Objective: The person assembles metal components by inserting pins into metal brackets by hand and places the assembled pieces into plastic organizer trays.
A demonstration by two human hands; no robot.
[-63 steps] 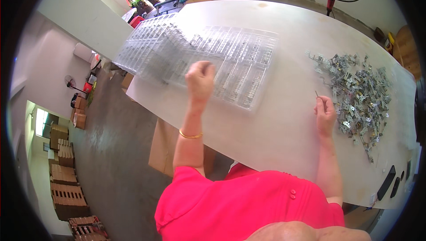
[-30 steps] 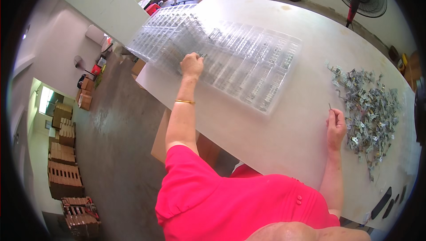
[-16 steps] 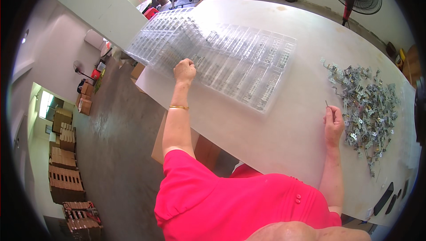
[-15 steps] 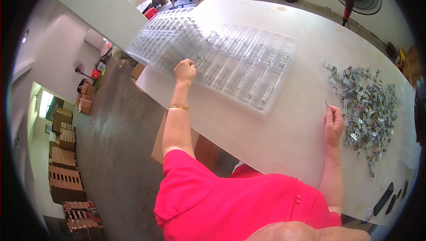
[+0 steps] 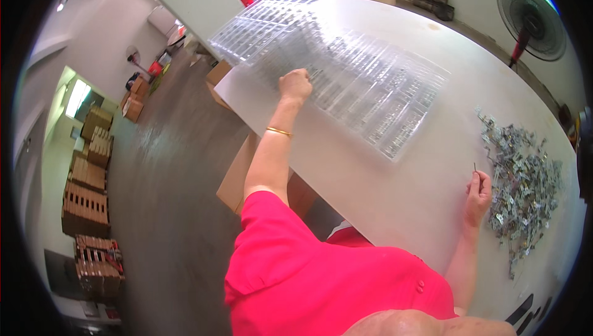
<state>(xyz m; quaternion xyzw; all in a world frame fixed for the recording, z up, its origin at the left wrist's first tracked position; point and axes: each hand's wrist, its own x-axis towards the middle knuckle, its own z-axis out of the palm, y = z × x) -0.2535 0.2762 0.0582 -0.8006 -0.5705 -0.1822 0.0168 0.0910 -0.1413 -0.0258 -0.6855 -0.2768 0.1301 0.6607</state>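
Note:
My left hand (image 5: 295, 85) is closed at the near edge of a clear plastic compartment tray (image 5: 404, 113) filled with small metal pieces. Its fingertips are turned away, so whatever they grip, if anything, is hidden. To the right, my right hand (image 5: 477, 197) pinches a small thin metal piece (image 5: 475, 167) that sticks up from between thumb and fingers. That hand is just left of a loose heap of small silvery metal brackets (image 5: 522, 181) on the white table (image 5: 370, 194).
Another clear compartment tray (image 5: 247, 30) lies at the table's far left end, meeting the nearer one. Cardboard boxes (image 5: 238, 178) stand below the table's left edge. Dark flat objects (image 5: 522, 308) lie at the near right. A fan (image 5: 530, 21) stands beyond the far edge.
The whole view has swung, so the scene sits further right in the picture. Both hands stay at about the same places, left at the tray, right beside the heap with its thin piece.

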